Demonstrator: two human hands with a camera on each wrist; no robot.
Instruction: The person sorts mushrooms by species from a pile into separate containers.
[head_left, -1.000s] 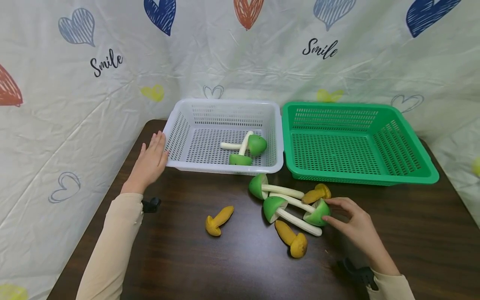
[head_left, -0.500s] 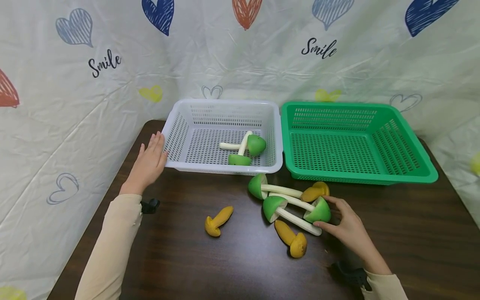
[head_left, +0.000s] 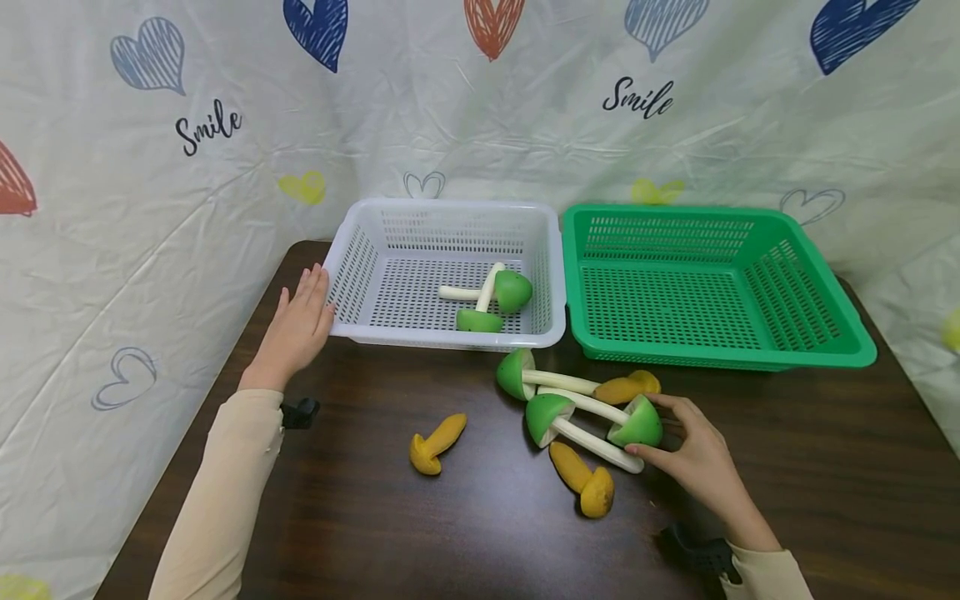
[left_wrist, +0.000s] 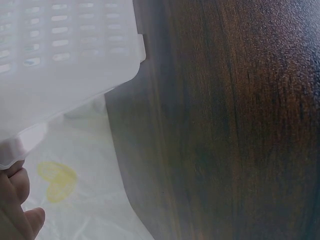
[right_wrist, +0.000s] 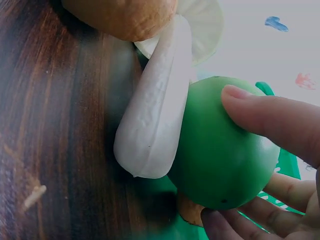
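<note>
My right hand [head_left: 697,462] pinches the cap of a green-capped toy mushroom [head_left: 637,422] lying on the table. In the right wrist view the thumb presses one side of that green cap [right_wrist: 230,150], and fingers curl round the other. Beside it lie two more green mushrooms, one nearer me [head_left: 551,417] and one farther back [head_left: 517,373]. A yellow mushroom [head_left: 626,387] touches this group at the back, another [head_left: 585,482] at the front. My left hand [head_left: 296,325] rests with straight fingers against the left rim of a white basket [head_left: 442,337].
Two green-capped mushrooms [head_left: 513,292] lie in the white basket. A green basket [head_left: 712,357] stands to its right, nothing in it. Another yellow mushroom [head_left: 437,443] lies apart on the dark wooden table [head_left: 360,517]. A heart-printed cloth [head_left: 480,108] hangs behind.
My right hand has moved slightly left, and its thumb and fingers have come round the green cap. The yellow mushroom at the back has shifted a little left. The left hand stays put.
</note>
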